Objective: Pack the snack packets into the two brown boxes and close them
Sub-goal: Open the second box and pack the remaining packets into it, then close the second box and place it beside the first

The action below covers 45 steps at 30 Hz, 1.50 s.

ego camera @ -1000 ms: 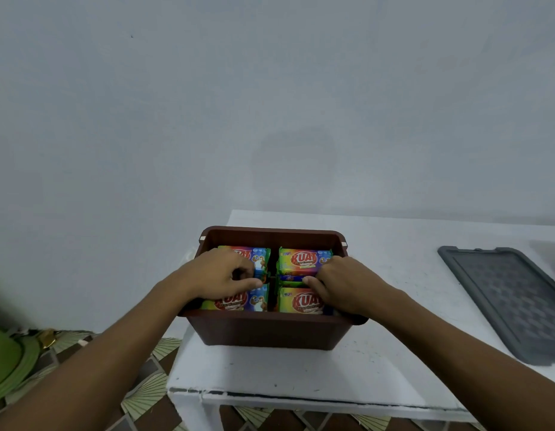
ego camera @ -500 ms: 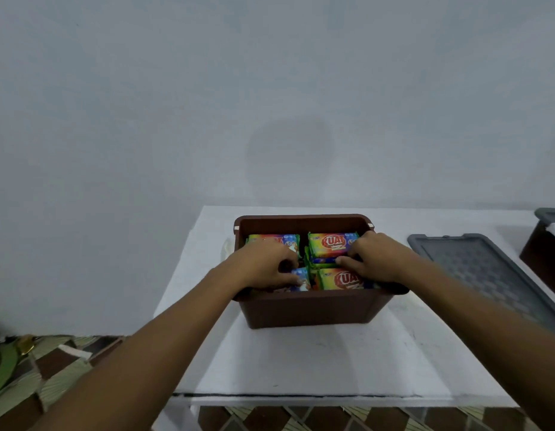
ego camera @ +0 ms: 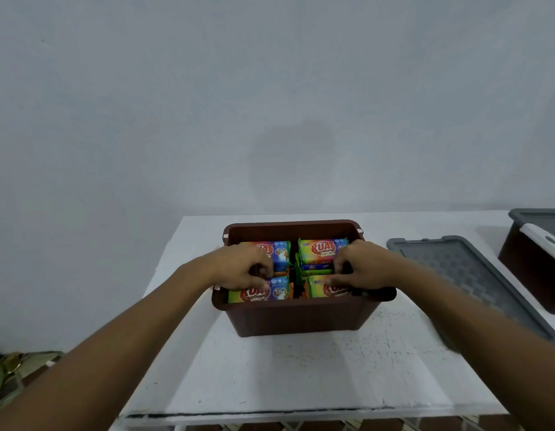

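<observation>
White table [ego camera: 301, 374]: gripping hands [ego camera: 240, 269] [ego camera: 364, 267] half-hide packets [ego camera: 321, 250] in box [ego camera: 294, 318].

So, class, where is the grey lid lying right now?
In the head view, the grey lid lies flat on the white table, right of the open brown box and left of the second box.

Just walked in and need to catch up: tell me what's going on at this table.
A person is packing snack packets into an open brown box on the white table. The left hand and right hand are both inside, fingers curled on the packets. A grey lid lies flat to the right, not yet on. A second box at the right edge looks lidded.
</observation>
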{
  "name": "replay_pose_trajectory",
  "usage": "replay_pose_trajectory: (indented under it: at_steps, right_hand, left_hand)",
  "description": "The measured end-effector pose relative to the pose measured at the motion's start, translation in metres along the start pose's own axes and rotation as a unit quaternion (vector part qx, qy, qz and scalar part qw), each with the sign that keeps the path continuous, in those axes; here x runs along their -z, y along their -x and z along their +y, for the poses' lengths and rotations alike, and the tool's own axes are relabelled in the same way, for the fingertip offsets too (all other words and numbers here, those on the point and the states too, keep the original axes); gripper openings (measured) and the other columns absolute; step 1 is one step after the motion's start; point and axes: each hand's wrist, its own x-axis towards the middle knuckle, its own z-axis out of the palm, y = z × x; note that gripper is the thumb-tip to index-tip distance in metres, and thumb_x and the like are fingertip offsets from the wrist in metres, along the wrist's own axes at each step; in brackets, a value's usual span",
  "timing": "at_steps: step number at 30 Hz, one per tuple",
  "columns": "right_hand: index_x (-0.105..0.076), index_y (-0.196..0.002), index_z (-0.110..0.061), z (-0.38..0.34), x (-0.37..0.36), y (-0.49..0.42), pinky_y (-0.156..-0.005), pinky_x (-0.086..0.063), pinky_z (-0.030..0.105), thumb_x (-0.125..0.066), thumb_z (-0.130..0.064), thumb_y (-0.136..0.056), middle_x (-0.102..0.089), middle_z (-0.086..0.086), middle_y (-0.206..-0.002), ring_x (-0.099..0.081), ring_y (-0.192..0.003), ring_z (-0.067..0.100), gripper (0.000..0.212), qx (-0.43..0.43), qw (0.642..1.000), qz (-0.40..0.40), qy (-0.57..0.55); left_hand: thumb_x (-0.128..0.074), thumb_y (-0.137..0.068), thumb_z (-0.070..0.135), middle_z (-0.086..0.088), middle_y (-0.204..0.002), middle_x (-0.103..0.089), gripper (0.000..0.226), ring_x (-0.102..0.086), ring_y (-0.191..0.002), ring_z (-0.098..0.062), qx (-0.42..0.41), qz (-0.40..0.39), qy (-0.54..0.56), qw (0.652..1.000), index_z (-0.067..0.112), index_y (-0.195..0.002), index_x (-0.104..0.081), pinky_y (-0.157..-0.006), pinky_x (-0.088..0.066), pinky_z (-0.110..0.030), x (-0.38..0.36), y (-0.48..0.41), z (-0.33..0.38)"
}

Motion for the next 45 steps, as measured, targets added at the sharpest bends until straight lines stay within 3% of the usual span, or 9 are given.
replay_pose_trajectory:
  at_steps: [5, 10, 13, 17, 21, 29, 38, 42, 45]
  right_hand:
    - [-0.058, -0.093, -0.021, -0.007, 0.004, -0.013, -0.072, -0.046, 0.027, -0.062, -0.038, -0.089, -0.059, -0.005, -0.098, -0.055, -0.088, 0.013, 0.018, -0.05, 0.994, 0.097, 0.031]
    - [-0.054, -0.088, -0.017, -0.009, -0.001, -0.021, -0.07, -0.042, 0.027, -0.061, -0.018, -0.086, -0.06, -0.001, -0.106, -0.056, -0.091, 0.018, 0.007, -0.098, 0.986, 0.101, 0.087]
    - [-0.055, -0.1, -0.02, -0.013, 0.004, -0.021, -0.072, -0.039, 0.027, -0.062, -0.023, -0.088, -0.059, 0.001, -0.113, -0.057, -0.099, 0.02, 0.014, -0.096, 0.987, 0.092, 0.094]
    - [-0.052, -0.119, -0.024, -0.018, 0.006, -0.028, -0.07, -0.038, 0.03, -0.066, -0.04, -0.084, -0.056, -0.002, -0.115, -0.053, -0.106, 0.018, 0.041, -0.059, 0.984, 0.079, 0.15]
    - [-0.048, -0.12, -0.026, -0.022, 0.002, -0.044, -0.068, -0.04, 0.034, -0.073, -0.043, -0.078, -0.052, -0.002, -0.113, -0.052, -0.105, 0.021, 0.052, -0.04, 0.986, 0.073, 0.144]
    - [-0.042, -0.092, -0.029, -0.005, 0.001, -0.044, -0.067, -0.037, 0.029, -0.077, -0.057, -0.067, -0.055, -0.007, -0.103, -0.053, -0.092, 0.016, 0.051, -0.072, 0.988, 0.099, 0.091]
    - [-0.049, -0.099, -0.025, -0.005, -0.006, -0.043, -0.069, -0.043, 0.029, -0.076, -0.057, -0.069, -0.057, -0.002, -0.103, -0.055, -0.092, 0.017, 0.052, -0.088, 0.986, 0.107, 0.094]
    - [-0.053, -0.112, -0.022, -0.003, 0.004, -0.039, -0.079, -0.045, 0.029, -0.075, -0.052, -0.074, -0.057, -0.003, -0.111, -0.054, -0.101, 0.016, 0.054, -0.08, 0.992, 0.056, 0.082]
    - [-0.06, -0.115, -0.021, 0.006, 0.006, -0.02, -0.084, -0.046, 0.028, -0.064, -0.046, -0.086, -0.057, -0.005, -0.115, -0.053, -0.104, 0.013, 0.039, -0.053, 0.997, 0.04, 0.041]
  left_hand:
    - [-0.059, -0.094, 0.03, 0.003, -0.122, -0.049, 0.032, -0.051, -0.107, -0.015, 0.055, 0.097, -0.073, 0.991, 0.023, -0.125, -0.058, -0.09, -0.047, -0.034, 0.0, -0.013, -0.004]
    - [-0.062, -0.09, 0.026, 0.001, -0.124, -0.051, 0.049, -0.051, -0.113, -0.018, 0.097, 0.088, -0.141, 0.981, 0.024, -0.137, -0.046, -0.086, -0.049, -0.033, -0.005, -0.021, -0.002]
    - [-0.064, -0.088, 0.034, 0.001, -0.123, -0.053, 0.051, -0.054, -0.111, -0.018, 0.103, 0.095, -0.152, 0.978, 0.024, -0.135, -0.047, -0.087, -0.051, -0.034, -0.003, -0.021, -0.001]
    - [-0.069, -0.079, 0.054, 0.002, -0.124, -0.049, 0.066, -0.052, -0.112, -0.019, 0.094, 0.085, -0.183, 0.975, 0.025, -0.133, -0.044, -0.081, -0.048, -0.036, 0.0, -0.031, 0.001]
    - [-0.075, -0.073, 0.054, 0.001, -0.123, -0.052, 0.071, -0.052, -0.113, -0.02, 0.086, 0.086, -0.175, 0.977, 0.023, -0.13, -0.045, -0.083, -0.051, -0.038, 0.0, -0.045, 0.004]
    - [-0.077, -0.073, 0.05, 0.001, -0.119, -0.054, 0.066, -0.055, -0.108, -0.018, 0.11, 0.092, -0.12, 0.982, 0.021, -0.126, -0.051, -0.087, -0.05, -0.033, -0.003, -0.041, -0.008]
    - [-0.079, -0.069, 0.054, 0.0, -0.113, -0.057, 0.063, -0.056, -0.103, -0.017, 0.161, 0.12, -0.106, 0.974, 0.017, -0.117, -0.06, -0.082, -0.048, -0.03, -0.005, -0.035, -0.007]
    - [-0.078, -0.068, 0.058, -0.001, -0.117, -0.057, 0.07, -0.057, -0.106, -0.018, 0.176, 0.076, -0.124, 0.974, 0.017, -0.121, -0.057, -0.086, -0.049, -0.032, 0.001, -0.034, -0.004]
    - [-0.073, -0.076, 0.055, -0.002, -0.114, -0.06, 0.057, -0.059, -0.101, -0.018, 0.185, 0.051, -0.135, 0.972, 0.018, -0.117, -0.058, -0.084, -0.05, -0.032, 0.01, -0.033, 0.0]
